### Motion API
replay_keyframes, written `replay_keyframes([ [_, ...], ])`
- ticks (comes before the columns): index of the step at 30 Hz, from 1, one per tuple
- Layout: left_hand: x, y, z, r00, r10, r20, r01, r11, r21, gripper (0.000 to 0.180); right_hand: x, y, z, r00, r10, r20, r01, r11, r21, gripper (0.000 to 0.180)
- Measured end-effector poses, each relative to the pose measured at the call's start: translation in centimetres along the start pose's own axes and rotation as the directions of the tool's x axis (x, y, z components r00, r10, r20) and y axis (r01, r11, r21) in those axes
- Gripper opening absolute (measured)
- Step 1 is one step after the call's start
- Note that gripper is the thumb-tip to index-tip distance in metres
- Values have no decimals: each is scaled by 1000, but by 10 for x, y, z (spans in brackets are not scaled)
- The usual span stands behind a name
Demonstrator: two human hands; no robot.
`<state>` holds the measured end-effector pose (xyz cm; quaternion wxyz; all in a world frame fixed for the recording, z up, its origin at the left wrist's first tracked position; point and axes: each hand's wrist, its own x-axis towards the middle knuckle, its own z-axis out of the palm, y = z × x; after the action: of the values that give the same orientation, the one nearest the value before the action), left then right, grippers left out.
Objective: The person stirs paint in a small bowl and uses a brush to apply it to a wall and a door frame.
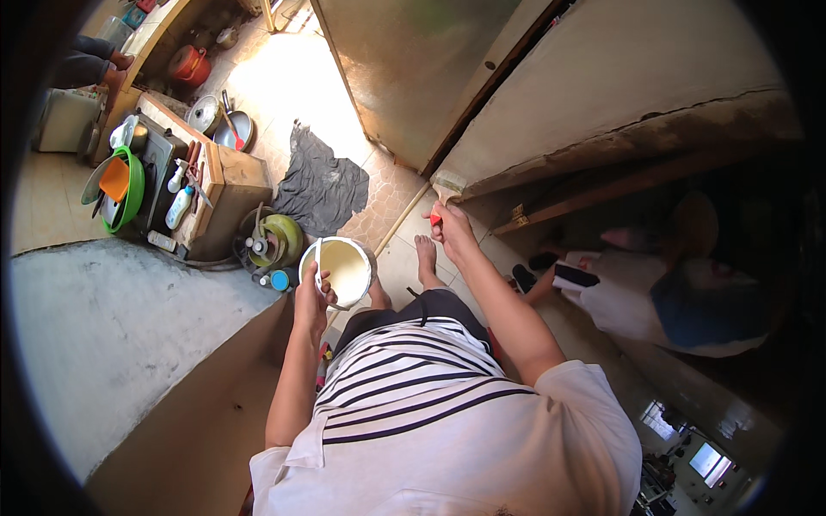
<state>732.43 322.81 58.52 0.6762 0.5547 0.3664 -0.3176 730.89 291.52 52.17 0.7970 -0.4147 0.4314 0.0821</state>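
Left hand [311, 297]: fingers closed on rim of round white plastic bucket of cream paint [337, 271], held at waist height. Right hand [451, 228]: closed on red-handled flat paintbrush [446, 187], bristles apparently touching wall ledge [602, 150]. Risk: a tilted bucket would spill paint onto the tiled floor [292, 86].

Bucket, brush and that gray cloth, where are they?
bucket [346, 268], head view, on the pale paint inside.
brush [447, 183], head view, on its bristles.
cloth [320, 182], head view, on its middle, on the floor.
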Motion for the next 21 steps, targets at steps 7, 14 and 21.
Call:
replay_keyframes([
  [7, -4, -1, -5, 1000, -13, -13, 14, 999, 32, 47, 103, 10, -27, 997, 8, -80, 10, 976, 218, 21],
  [14, 3, -12, -14, 998, -21, -51, 22, 1000, 18, 48, 19, -46, 11, 957, -282, -64, 289, 947, 137, 21],
  [21, 11, -8, -24, 999, -23, 36, 22, 999, 36, 45, -132, -126, 49, 776, -631, 10, 630, 776, 34, 20],
])
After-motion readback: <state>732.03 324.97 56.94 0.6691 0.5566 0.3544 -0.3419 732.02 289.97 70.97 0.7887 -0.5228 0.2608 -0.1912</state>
